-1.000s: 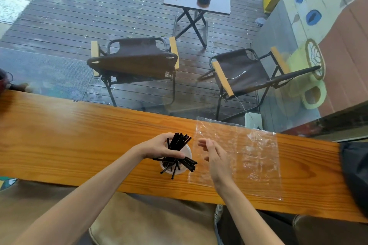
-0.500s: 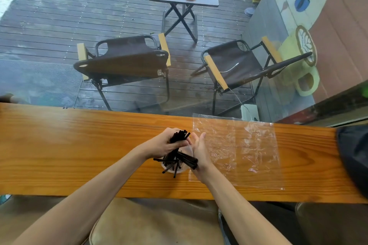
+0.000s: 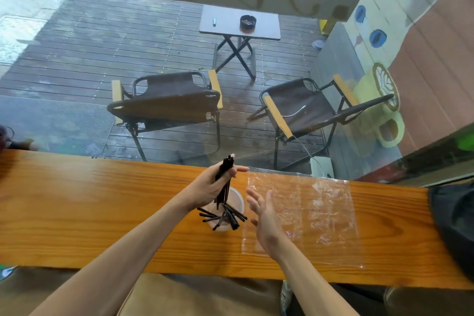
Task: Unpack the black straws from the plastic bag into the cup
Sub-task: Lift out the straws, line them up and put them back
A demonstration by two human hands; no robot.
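My left hand (image 3: 209, 187) grips a bundle of black straws (image 3: 225, 182) upright above a clear plastic cup (image 3: 237, 200) on the wooden counter. More black straws (image 3: 225, 217) lean fanned out in the cup, their ends splayed over its near rim. My right hand (image 3: 265, 218) hovers open just right of the cup, fingers spread, touching nothing. The flat clear plastic bag (image 3: 307, 213) lies on the counter under and right of that hand; it looks empty.
The wooden counter (image 3: 102, 208) runs across the view against a glass window. A black bag (image 3: 454, 223) sits at its right end. Folding chairs and a small table stand outside beyond the glass.
My left hand lifted a bundle of straws up out of the cup. My right hand left the straws and drew back to the right, opening.
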